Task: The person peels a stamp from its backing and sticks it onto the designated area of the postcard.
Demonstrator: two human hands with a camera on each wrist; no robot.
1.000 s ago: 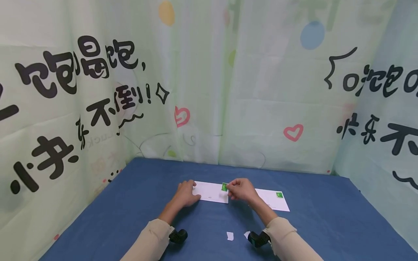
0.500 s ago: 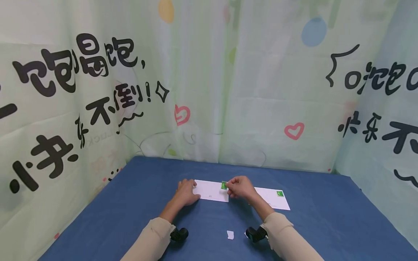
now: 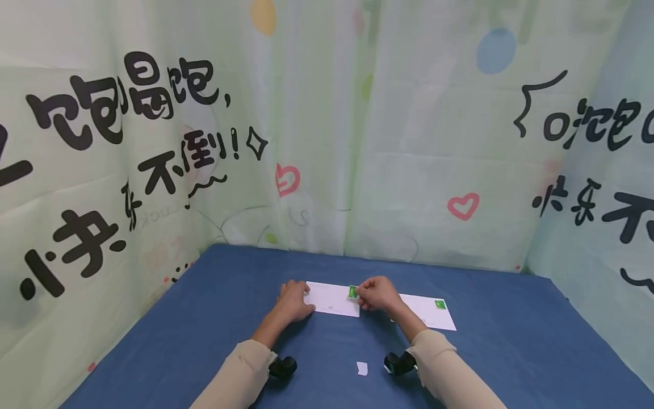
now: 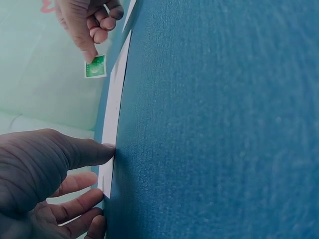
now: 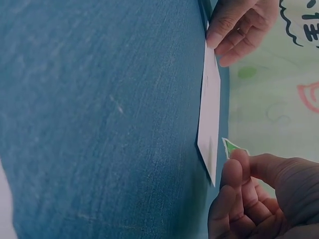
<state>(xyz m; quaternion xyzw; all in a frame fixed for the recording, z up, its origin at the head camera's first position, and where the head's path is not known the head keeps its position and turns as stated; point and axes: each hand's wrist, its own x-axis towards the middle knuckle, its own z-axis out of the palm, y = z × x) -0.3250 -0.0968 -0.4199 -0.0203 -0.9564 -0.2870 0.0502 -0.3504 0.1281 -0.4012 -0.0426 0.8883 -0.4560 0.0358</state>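
Observation:
A white envelope [image 3: 329, 299] lies flat on the blue table. My left hand [image 3: 292, 301] rests on its left end, the thumb [image 4: 102, 150] on the near edge and the other fingers spread at the end. Between right thumb and fingertips, my right hand [image 3: 378, 292] pinches a green postage stamp [image 4: 95, 66] with a white border. In the left wrist view this stamp hangs just above the envelope's surface, over its upper right corner. The right wrist view shows the stamp's free corner [image 5: 231, 146] sticking out past the fingertips, apart from the envelope.
A second envelope [image 3: 431, 313] lies to the right, partly behind the right wrist, with a green stamp [image 3: 440, 305] on its upper right corner. A small white paper scrap [image 3: 362, 368] lies nearer me. Printed curtains [image 3: 398, 216] surround the blue table [image 3: 230, 318].
The hands, stamp and envelope hold nearly the same places. The view shifts slightly, and the right wrist's camera now covers more of a second paper scrap.

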